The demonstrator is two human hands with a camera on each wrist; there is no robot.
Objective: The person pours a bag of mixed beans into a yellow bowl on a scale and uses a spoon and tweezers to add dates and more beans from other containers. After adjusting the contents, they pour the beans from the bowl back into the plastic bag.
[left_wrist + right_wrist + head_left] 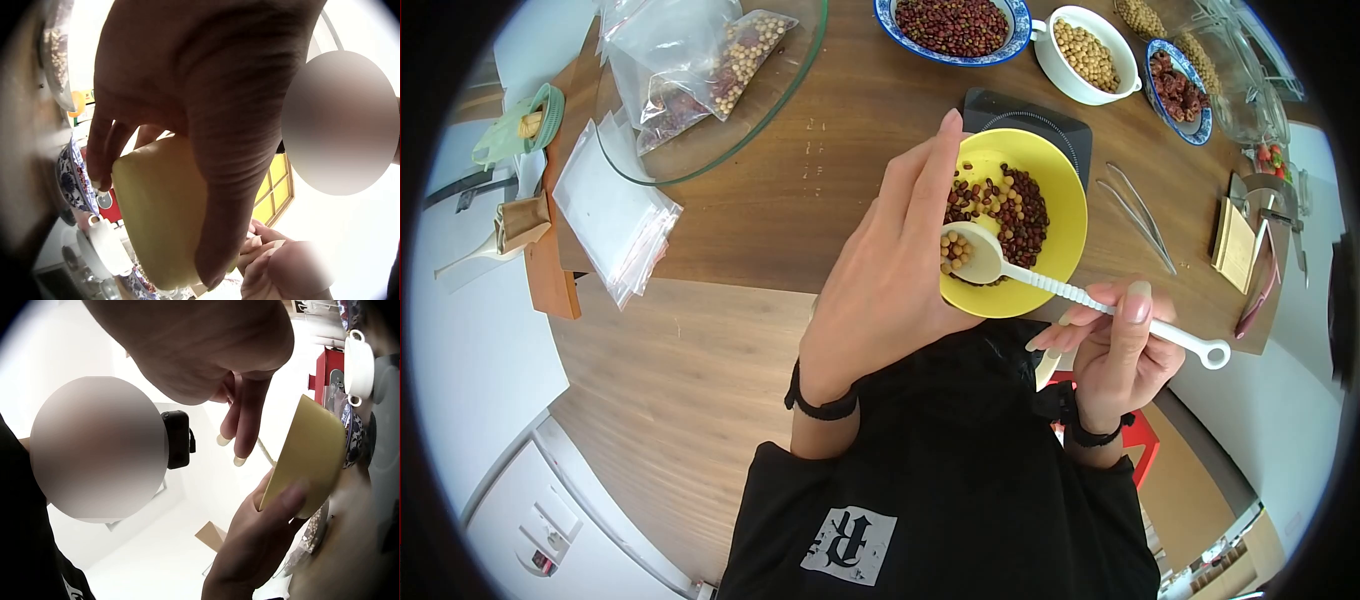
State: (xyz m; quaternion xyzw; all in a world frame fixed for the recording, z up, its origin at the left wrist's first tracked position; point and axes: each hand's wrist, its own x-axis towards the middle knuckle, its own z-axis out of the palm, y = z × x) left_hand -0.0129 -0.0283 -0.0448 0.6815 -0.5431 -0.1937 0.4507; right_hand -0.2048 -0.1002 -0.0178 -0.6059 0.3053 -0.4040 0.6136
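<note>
My left hand (885, 255) grips a yellow bowl (1068, 215), thumb on one side and fingers along the other. In the left wrist view the bowl (159, 212) is tilted in that grip. Dark red beans (1025, 205) and some pale soybeans lie inside it. My right hand (1125, 350) pinches the ribbed handle of a white spoon (1045, 284). The spoon's head is over the bowl near the left hand and carries several soybeans (952, 252). In the right wrist view the bowl (312, 450) hides most of the spoon.
Behind the bowl is a black scale (1072, 135). Farther back stand a blue-patterned bowl (883, 12) of red beans, a white pot (1055, 75) of soybeans and a dish (1195, 128) of dark dried pieces. Tweezers (1140, 215) lie right; plastic bags (605, 210) and a glass bowl (818, 45) left.
</note>
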